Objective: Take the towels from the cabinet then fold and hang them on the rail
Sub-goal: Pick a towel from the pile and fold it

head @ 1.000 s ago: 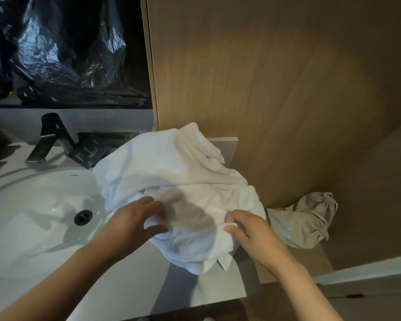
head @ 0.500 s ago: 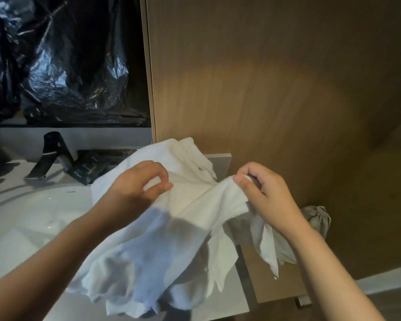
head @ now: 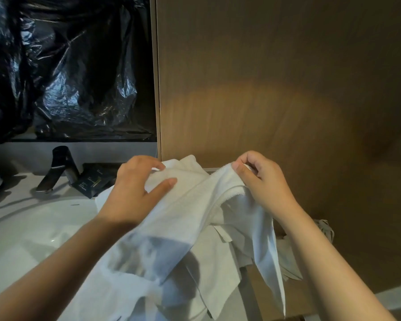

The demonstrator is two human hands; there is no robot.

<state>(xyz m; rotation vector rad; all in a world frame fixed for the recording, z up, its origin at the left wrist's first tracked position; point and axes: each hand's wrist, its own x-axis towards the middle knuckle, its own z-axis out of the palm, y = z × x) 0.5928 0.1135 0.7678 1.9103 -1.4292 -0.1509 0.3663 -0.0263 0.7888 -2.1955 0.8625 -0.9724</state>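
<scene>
A white towel (head: 185, 230) is lifted off the counter and hangs in loose folds in front of me. My left hand (head: 134, 191) pinches its upper edge on the left, thumb under the cloth. My right hand (head: 262, 181) grips the frayed upper edge on the right, fingers curled over it. The towel's lower part drapes down over the counter edge. No rail is in view.
A white sink basin (head: 33, 230) with a dark tap (head: 58, 167) lies to the left, a dark packet (head: 92, 181) beside the tap. Black plastic sheeting (head: 63, 66) covers the wall above. A wooden panel (head: 276, 77) stands ahead. A grey cloth bag (head: 324, 230) sits behind my right forearm.
Both hands have raised the towel from the counter and pulled its top edge apart. The view has tilted upward slightly.
</scene>
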